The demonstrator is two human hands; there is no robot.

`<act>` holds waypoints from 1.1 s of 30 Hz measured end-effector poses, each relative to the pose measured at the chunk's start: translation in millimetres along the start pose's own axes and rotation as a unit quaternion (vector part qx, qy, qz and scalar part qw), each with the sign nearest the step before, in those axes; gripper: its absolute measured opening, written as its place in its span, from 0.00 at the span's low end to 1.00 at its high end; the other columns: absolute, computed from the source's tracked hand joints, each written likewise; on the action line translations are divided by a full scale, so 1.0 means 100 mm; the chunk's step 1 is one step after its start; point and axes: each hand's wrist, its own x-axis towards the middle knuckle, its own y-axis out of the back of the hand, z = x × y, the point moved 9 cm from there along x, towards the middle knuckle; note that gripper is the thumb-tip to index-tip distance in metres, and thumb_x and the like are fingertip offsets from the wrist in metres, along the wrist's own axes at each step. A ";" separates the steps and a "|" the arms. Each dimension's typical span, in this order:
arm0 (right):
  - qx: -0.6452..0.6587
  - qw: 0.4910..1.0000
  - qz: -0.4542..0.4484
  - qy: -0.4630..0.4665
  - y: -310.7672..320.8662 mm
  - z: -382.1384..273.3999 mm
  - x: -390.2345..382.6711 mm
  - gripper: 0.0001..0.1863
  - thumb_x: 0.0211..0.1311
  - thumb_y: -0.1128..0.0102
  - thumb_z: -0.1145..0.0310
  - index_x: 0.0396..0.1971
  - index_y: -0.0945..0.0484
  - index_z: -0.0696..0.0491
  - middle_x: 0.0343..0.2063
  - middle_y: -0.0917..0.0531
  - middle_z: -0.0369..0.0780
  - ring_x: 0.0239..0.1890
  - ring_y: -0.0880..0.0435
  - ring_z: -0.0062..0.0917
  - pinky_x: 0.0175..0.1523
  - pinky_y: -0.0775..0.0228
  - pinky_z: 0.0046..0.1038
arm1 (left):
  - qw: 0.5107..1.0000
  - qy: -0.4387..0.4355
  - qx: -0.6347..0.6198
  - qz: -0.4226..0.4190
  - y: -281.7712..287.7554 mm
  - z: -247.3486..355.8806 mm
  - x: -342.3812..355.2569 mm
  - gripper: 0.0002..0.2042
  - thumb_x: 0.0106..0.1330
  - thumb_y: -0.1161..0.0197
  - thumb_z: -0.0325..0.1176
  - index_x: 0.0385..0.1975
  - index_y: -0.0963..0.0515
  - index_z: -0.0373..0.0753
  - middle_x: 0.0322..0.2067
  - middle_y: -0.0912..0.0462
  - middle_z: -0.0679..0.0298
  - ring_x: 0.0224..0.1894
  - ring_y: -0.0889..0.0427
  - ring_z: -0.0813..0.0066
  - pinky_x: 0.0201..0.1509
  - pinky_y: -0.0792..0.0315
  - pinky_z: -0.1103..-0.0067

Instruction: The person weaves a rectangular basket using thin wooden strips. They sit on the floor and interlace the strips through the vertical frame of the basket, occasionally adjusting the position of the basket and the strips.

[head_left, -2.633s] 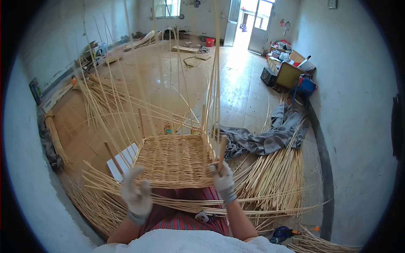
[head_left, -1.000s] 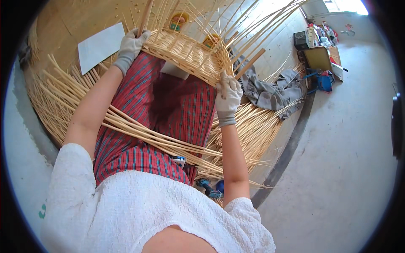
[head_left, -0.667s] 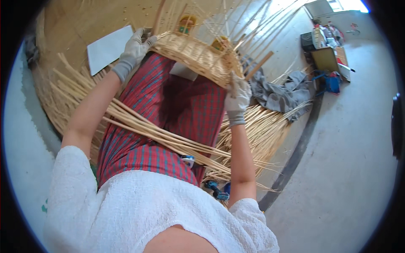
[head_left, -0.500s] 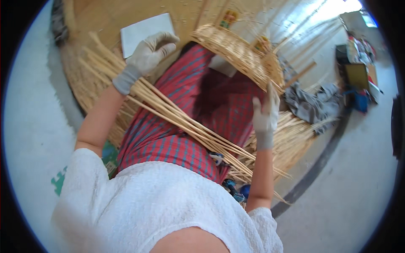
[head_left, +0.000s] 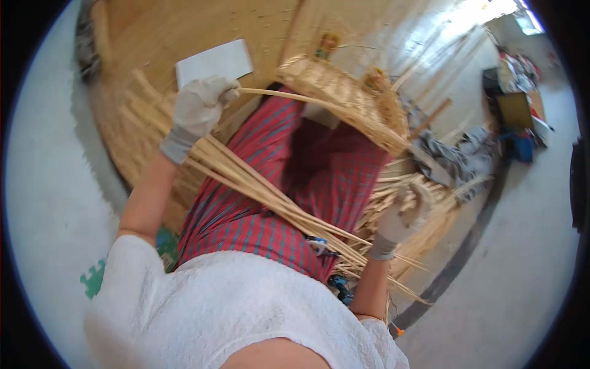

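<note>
My left hand (head_left: 200, 109), in a pale work glove, pinches the end of a thin wicker strip (head_left: 279, 94). From there the strip runs right, along the front of a woven basket (head_left: 332, 89) standing beyond my knees. My right hand (head_left: 402, 216), gloved too and slightly blurred, is low at the right with its fingers curved and apart, nothing visible in it. It hovers over a heap of loose strips (head_left: 384, 190). Across the red plaid cloth (head_left: 239, 227) on my lap lies a bundle of long strips (head_left: 258, 189), passing below my left wrist.
A white sheet (head_left: 215, 61) rests on the wooden board (head_left: 147, 43) beyond my left hand. Grey crumpled cloth (head_left: 458, 157) lies at the right, near a wooden stick (head_left: 432, 117). Farther off are boxes and a blue container (head_left: 522, 147). A teal-and-black tool (head_left: 340, 288) is by my right forearm.
My left hand has gone from loosely open to pinching the strip, which now stretches toward the basket. My right hand has dropped away from the basket's right corner, down and slightly right.
</note>
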 end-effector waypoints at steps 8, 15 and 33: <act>0.488 0.842 -0.160 -0.165 -0.33 0.00 0.14 0.16 0.73 0.43 0.75 0.57 0.30 0.58 0.48 0.15 0.49 0.49 0.13 0.32 0.54 0.16 0.32 | 0.860 -0.059 -0.395 -0.319 -1.38 1.77 0.14 0.06 0.71 0.36 0.31 0.43 0.19 0.37 0.34 0.13 0.56 0.38 0.12 0.61 0.45 0.20 0.72; 0.343 0.916 0.144 -0.148 0.98 0.84 0.49 0.10 0.73 0.37 0.69 0.46 0.26 0.57 0.39 0.14 0.47 0.42 0.11 0.30 0.42 0.11 0.29 | 0.967 -0.001 -0.251 -0.034 -1.35 1.21 0.42 0.08 0.68 0.34 0.32 0.44 0.18 0.40 0.40 0.14 0.59 0.44 0.15 0.55 0.48 0.20 0.67; 0.365 0.917 0.102 -0.121 0.69 1.19 0.26 0.10 0.72 0.36 0.68 0.44 0.28 0.52 0.40 0.14 0.47 0.43 0.12 0.32 0.44 0.11 0.33 | 0.978 0.070 -0.135 -0.143 -2.50 1.95 1.10 0.26 0.76 0.49 0.59 0.36 0.17 0.40 0.28 0.14 0.51 0.34 0.14 0.49 0.39 0.23 0.59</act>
